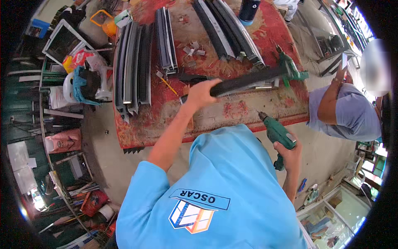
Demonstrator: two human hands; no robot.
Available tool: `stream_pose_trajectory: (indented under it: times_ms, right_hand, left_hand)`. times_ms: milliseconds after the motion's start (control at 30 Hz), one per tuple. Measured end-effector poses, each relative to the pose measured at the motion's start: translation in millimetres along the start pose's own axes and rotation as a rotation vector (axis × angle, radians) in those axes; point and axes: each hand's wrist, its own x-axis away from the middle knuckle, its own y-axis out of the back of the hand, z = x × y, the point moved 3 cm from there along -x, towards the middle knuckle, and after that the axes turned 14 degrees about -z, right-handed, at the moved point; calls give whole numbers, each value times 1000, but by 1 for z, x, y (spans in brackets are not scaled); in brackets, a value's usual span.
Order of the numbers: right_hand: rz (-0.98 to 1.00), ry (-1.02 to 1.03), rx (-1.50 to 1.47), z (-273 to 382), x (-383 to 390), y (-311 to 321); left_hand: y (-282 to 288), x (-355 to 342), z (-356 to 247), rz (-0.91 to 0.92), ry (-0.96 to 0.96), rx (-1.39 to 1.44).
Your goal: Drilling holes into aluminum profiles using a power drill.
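The left hand (202, 94) closes around a black profile (248, 81) near its left end, and the right hand (291, 150) wraps a green drill (275, 130) by its handle.

Largest is the table (240, 108), under a red patterned cover. Three groups of long profiles lie on it: a left bundle (144, 62), a narrower middle bundle (162, 39) and a far right bundle (215, 27). They run roughly near to far, probably to keep lengths together and the near strip open for handling. The black profile lies crosswise over that strip, likely so its length is within reach of both hands; whether it rests on the cover or is raised, I cannot tell. At its right end is a second drill (294, 72), seemingly parked within reach. A dark bottle (248, 11) stands at the far edge; small grey pieces (194, 49) and a yellow pencil (169, 86) lie between the bundles.

The left grip is narrow, fingers bent over the bar, leaving most of its length free to the right. The right grip is snug; its trigger finger is not clear. The drill's tip points far and left, apart from the profile.
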Motion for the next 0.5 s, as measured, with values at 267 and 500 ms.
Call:
stream_pose_trajectory:
  times_ms: [267,500]
  right_hand:
    - [8,-12,24,-1,10,3]
    - [48,19,68,3,-5,2]
  left_hand:
    - [-52,53,15,161,-3,-119]
    - [-54,45,21,143,-41,-180]
